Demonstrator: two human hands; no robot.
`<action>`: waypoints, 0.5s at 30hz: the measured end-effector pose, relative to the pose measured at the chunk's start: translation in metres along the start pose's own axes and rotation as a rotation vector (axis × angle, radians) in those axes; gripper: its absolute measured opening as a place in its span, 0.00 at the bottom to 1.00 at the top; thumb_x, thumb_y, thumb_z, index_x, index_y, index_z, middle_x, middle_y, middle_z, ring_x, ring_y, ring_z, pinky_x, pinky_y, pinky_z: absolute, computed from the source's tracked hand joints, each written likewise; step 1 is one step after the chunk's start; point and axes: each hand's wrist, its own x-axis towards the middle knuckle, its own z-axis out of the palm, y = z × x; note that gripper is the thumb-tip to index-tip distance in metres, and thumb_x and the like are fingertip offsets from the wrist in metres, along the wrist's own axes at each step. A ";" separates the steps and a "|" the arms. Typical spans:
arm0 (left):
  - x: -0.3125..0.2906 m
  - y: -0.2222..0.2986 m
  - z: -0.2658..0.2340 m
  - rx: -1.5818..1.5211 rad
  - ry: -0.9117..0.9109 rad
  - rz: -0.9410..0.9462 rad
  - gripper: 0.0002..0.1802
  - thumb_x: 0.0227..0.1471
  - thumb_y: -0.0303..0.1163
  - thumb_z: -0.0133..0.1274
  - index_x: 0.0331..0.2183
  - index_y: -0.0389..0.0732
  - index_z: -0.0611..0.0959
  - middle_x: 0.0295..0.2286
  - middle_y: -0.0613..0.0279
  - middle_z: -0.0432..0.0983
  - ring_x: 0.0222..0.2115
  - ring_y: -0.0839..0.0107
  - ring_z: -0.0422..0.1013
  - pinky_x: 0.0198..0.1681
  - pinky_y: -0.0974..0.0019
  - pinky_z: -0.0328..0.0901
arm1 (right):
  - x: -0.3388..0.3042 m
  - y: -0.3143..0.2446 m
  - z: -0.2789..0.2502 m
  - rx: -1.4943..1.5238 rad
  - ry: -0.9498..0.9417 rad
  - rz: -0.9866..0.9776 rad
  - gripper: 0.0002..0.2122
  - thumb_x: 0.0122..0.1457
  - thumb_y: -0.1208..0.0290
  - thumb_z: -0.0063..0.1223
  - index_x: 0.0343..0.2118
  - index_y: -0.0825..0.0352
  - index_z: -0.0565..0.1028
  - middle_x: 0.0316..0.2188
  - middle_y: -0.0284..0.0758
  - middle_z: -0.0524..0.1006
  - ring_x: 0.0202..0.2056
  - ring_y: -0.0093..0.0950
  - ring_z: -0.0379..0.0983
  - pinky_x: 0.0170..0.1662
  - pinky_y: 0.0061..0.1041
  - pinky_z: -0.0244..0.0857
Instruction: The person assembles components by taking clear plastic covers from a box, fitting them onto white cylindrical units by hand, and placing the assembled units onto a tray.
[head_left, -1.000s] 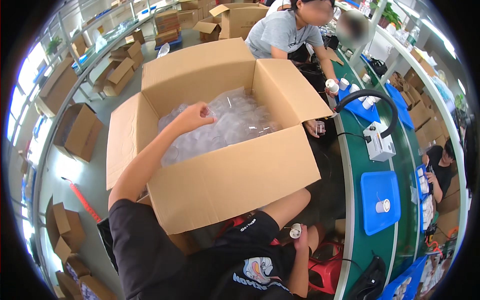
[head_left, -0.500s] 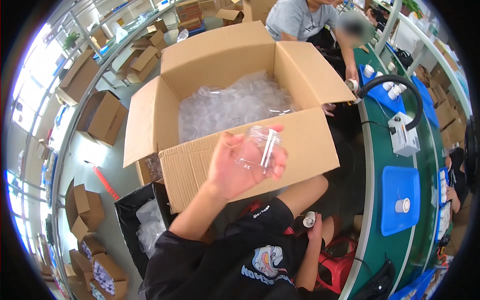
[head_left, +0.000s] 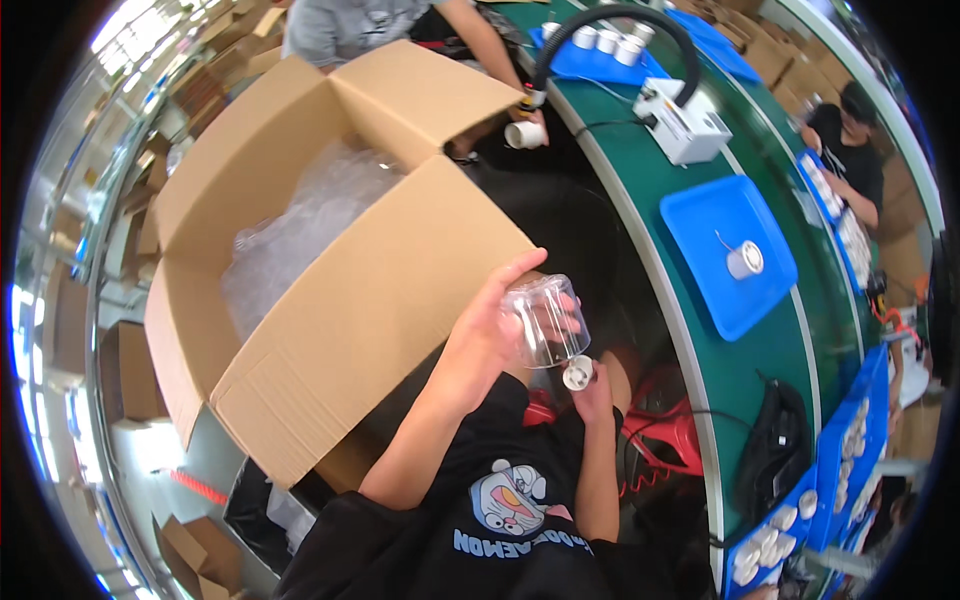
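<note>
Since 1 second before, the left hand (head_left: 478, 345) had lifted a clear cup (head_left: 546, 320) from the cardboard box (head_left: 330, 270), clamping it above the right hand (head_left: 590, 388) pinching a white cap (head_left: 577, 373).

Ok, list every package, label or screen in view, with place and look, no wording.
Big box: open brown cardboard carton, left of the left hand, clear plastic wrap inside.
Stacked boxes: brown cartons, far upper left.
Flat boxes: brown cardboard on the floor, lower left.
Shirt print: blue and white cartoon on black.
No screens visible.

Both hands (head_left: 487, 335) (head_left: 592, 385) raised, fingers curled.
</note>
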 end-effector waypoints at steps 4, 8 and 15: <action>0.002 -0.016 0.005 0.583 0.042 0.094 0.40 0.48 0.35 0.59 0.60 0.36 0.62 0.49 0.52 0.68 0.52 0.65 0.66 0.58 0.62 0.57 | -0.035 -0.010 0.019 0.179 0.052 -0.018 0.21 0.67 0.56 0.36 0.43 0.71 0.74 0.38 0.46 0.80 0.38 0.37 0.77 0.43 0.33 0.73; 0.006 -0.028 0.005 0.935 0.006 0.182 0.38 0.43 0.28 0.63 0.55 0.36 0.67 0.48 0.56 0.66 0.51 0.67 0.65 0.58 0.65 0.56 | -0.065 -0.005 0.019 0.250 -0.139 -0.028 0.21 0.67 0.54 0.37 0.44 0.69 0.75 0.36 0.45 0.80 0.31 0.33 0.75 0.35 0.30 0.70; 0.004 -0.045 0.007 0.933 -0.078 0.323 0.39 0.39 0.24 0.66 0.53 0.37 0.66 0.49 0.51 0.65 0.52 0.64 0.65 0.57 0.62 0.59 | -0.095 0.003 0.029 0.282 -0.043 -0.059 0.24 0.67 0.49 0.39 0.49 0.68 0.72 0.40 0.44 0.79 0.32 0.33 0.74 0.36 0.29 0.70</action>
